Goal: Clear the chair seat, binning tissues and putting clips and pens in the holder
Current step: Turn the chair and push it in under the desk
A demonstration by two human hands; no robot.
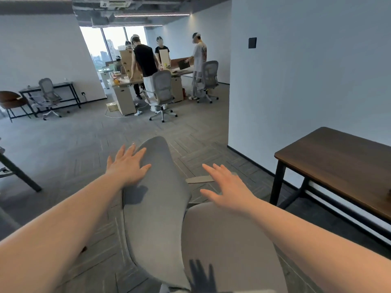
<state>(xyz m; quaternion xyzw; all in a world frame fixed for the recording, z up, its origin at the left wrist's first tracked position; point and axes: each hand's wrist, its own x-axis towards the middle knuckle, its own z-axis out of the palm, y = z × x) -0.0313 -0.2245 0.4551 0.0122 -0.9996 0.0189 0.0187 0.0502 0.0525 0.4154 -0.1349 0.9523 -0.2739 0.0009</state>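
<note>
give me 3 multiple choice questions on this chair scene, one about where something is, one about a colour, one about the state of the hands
1. Where does the left hand lie?
A. on the grey chair's backrest
B. on the dark wooden table
C. on the carpet

2. What colour is the top of the table at the right?
A. white
B. dark brown
C. green

3. In what state are the two hands?
A. both closed in fists
B. both open with fingers spread, holding nothing
C. each gripping a pen

Answers:
1. A, the left palm rests flat on the top part of the backrest.
2. B, the tabletop by the wall shows a dark brown wood grain on black legs.
3. B, the left hand and the right hand both show splayed fingers with nothing in them; the right one is over the chair's armrest.
</note>
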